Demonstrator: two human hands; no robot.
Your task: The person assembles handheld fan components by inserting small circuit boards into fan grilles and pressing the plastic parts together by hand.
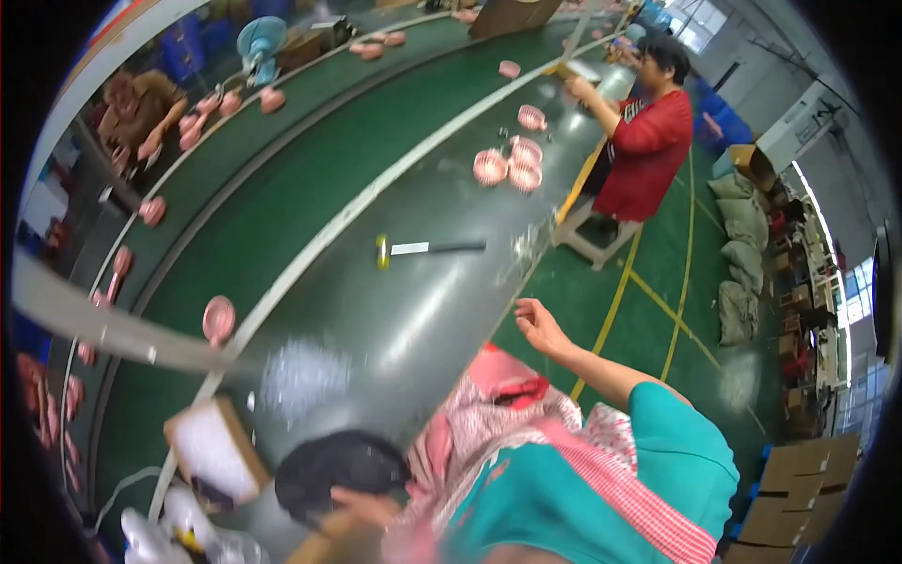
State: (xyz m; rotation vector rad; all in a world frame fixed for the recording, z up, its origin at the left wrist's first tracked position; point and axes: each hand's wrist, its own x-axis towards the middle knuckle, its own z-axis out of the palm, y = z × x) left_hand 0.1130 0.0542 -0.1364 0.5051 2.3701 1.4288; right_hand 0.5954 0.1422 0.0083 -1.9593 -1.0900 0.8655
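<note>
My right hand [539,326] is raised beyond the near table edge, fingers loosely bent and apart, with nothing in it. My left hand [368,508] is low in the picture, smeared by motion, against the near side of a black, soft-looking round thing [338,473]. Whether its fingers grip that thing is not clear. On the dark green table [427,305] lies a hammer [456,247] with a yellow head and black handle. Closer to me is a heap of small clear pieces [303,381]. A pink grille piece with a short handle [219,320] rests by the pale rail.
An open cardboard box with white contents [216,451] stands at left. Several pink grille pieces [507,169] lie farther up the table. A co-worker in red [648,141] sits there; another [141,113] works across the green conveyor [310,160]. A blurred pale bar [122,329] crosses at left.
</note>
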